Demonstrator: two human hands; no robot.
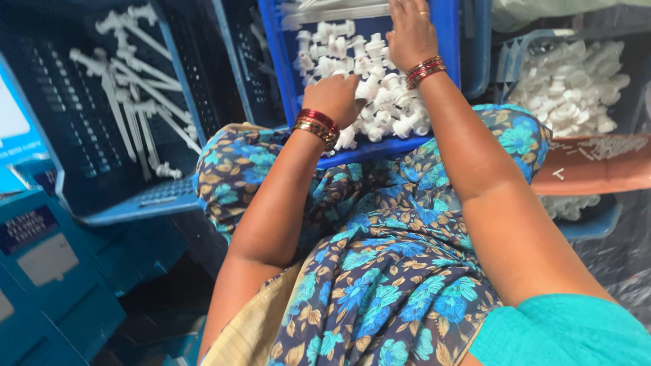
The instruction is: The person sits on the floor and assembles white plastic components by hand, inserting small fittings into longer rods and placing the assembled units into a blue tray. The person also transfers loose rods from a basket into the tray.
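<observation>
My left hand (336, 97) is fisted on white plastic fittings (369, 88) heaped at the near edge of the blue crate (444, 41) on my lap. Right hand (409, 34) lies flat, fingers extended, holding nothing. Fittings look light, rigid, slick; pinch the barrel.

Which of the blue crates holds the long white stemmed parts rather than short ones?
The blue crate on the left; its long-stemmed white parts lie sparsely, unlike the short pieces heaped elsewhere.

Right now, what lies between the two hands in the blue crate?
In the head view, small white plastic fittings fill the stretch between the left hand and the right hand, inside the blue crate.
</observation>
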